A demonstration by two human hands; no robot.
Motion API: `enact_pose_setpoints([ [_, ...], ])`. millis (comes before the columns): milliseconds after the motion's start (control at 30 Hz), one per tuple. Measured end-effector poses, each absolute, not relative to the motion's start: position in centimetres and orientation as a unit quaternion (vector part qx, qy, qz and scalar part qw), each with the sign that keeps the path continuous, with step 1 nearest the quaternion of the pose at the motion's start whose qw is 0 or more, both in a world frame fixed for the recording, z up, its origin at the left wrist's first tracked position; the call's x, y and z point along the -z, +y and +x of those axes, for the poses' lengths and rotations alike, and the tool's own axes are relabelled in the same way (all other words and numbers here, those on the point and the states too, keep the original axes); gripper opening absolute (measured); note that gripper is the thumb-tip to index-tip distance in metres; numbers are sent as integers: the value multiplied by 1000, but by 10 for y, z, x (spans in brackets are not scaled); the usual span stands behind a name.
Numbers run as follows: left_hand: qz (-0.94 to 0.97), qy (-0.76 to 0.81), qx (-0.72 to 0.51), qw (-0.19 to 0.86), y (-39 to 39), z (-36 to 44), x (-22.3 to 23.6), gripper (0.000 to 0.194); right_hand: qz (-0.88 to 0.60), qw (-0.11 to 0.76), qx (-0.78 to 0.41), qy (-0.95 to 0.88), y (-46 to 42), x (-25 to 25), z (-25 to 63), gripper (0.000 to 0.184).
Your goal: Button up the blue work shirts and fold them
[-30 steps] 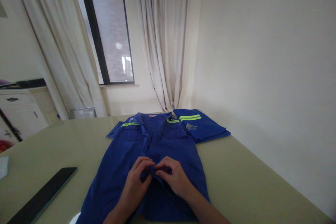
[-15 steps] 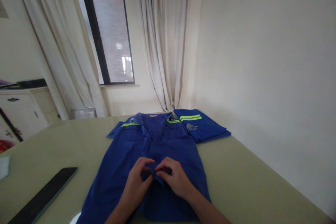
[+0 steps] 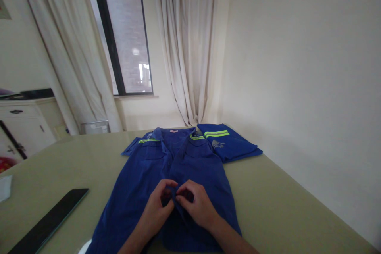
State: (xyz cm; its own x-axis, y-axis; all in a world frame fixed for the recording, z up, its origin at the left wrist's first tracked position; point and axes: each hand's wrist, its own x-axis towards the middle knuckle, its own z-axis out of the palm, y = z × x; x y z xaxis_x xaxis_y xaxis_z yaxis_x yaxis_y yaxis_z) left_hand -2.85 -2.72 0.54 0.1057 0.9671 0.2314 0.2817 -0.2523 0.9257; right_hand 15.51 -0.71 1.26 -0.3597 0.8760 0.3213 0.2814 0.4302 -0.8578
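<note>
A blue work jacket [image 3: 202, 174] with yellow-green reflective stripes lies front up on the table, its collar at the far end. The upper front is spread apart at the neck. Over its lower front, my left hand [image 3: 159, 202] pinches the front edge from the left. My right hand [image 3: 198, 202] faces it closely, thumb and forefinger closed on the same raised edge. Any button between the fingertips is hidden.
A folded blue garment [image 3: 235, 147] with a reflective stripe lies at the far right by the wall. On the left of the greenish table [image 3: 98, 162] are a long dark flat object [image 3: 50, 222] and a pale item [image 3: 5, 188]. A white cabinet [image 3: 26, 123] stands beyond.
Both hands stay at the jacket's front edge. The pinched cloth now stands more upright between the fingertips, and the fingers have shifted slightly.
</note>
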Motion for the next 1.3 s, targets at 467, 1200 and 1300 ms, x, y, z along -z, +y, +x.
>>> enact_pose_setpoints([
  [467,612,462,-453,454,-21,-41,-1,31,-373,392,-389,-746,-4,-12,158,19],
  [1200,580,422,-461,522,-22,-43,-5,37,-366,401,-493,-680,3,-7,164,23],
  [1300,590,434,-473,490,-22,-41,-7,38,-362,406,-489,-682,3,-6,162,21],
])
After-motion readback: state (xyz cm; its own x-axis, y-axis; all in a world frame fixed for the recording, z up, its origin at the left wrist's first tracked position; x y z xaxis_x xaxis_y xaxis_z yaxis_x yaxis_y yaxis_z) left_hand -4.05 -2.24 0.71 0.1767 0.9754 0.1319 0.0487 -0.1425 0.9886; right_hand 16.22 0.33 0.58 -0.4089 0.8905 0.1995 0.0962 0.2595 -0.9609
